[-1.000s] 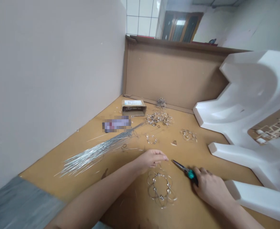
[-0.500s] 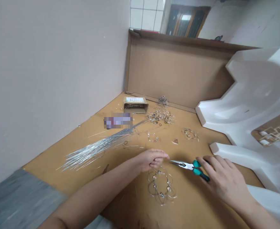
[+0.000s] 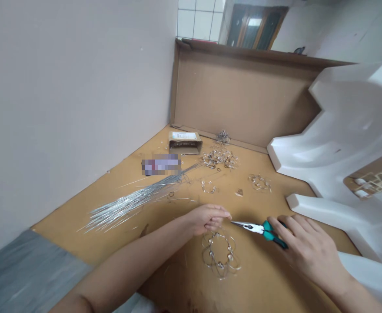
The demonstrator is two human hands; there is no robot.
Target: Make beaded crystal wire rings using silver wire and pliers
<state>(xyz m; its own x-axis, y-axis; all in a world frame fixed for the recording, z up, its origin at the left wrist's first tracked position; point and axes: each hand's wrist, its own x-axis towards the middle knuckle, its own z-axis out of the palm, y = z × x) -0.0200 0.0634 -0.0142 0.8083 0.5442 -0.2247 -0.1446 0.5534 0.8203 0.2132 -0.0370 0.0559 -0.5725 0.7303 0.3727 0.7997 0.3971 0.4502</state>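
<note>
Left hand (image 3: 207, 219): fingers pressed together; cannot tell if pinching anything.
Right hand (image 3: 304, 248): gripping needle-nose pliers (image 3: 256, 227).
Below left hand: beaded wire ring (image 3: 220, 256).

We see the right hand (image 3: 308, 252) gripping green-handled pliers (image 3: 264, 228), their tips just beside the curled left hand (image 3: 207, 219). Below lies a looped wire ring (image 3: 220, 256); a bundle of silver wires (image 3: 132, 206) rests farther left on the worktop (image 3: 269, 278).

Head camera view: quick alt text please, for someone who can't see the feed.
The right hand grips teal-handled needle-nose pliers, tips pointing at the left hand. A looped wire ornament lies just below them on a tan board, near a bundle of straight silver wires.
</note>
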